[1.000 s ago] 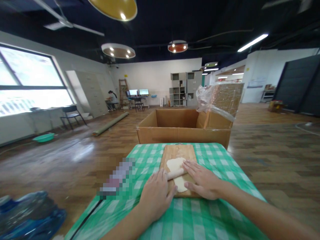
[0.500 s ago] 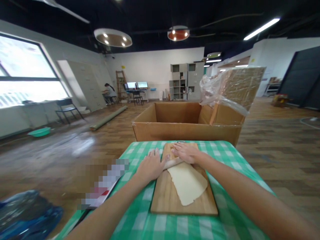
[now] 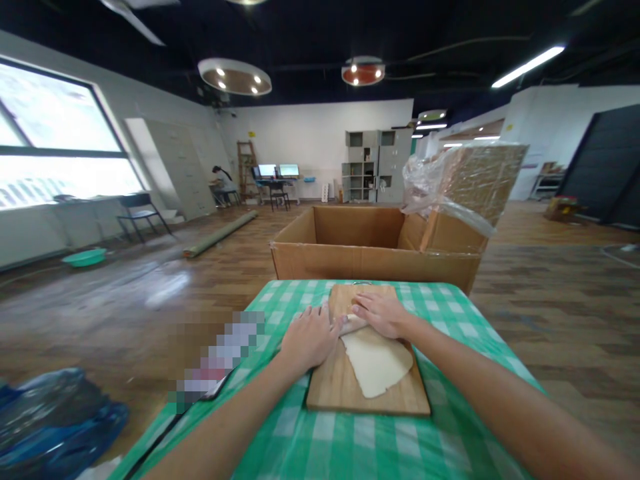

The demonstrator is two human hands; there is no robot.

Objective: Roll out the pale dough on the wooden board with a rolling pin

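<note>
pale dough (image 3: 377, 363), flat, with ragged edges

Office-like open room: lit monitors (image 3: 289, 170) on desk (image 3: 287, 181), grey cabinet (image 3: 397, 157).

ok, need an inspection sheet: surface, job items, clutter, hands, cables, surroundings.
Surface: green-and-white checked table cover, some creases.
Job items: rectangular light-brown wooden board; flat cream dough sheet, uneven edge, on the board; pale cylindrical rolling pin at the dough's far end.
Clutter: flat pixelated object at the cover's left edge; identity not readable.
Hands: left hand and right hand palms down at the pin's two ends, fingers spread.
Cables: thin black cable running from the pixelated object toward the near-left edge.
Surroundings: large open brown cardboard box beyond the table; shiny blue plastic item at left.
</note>
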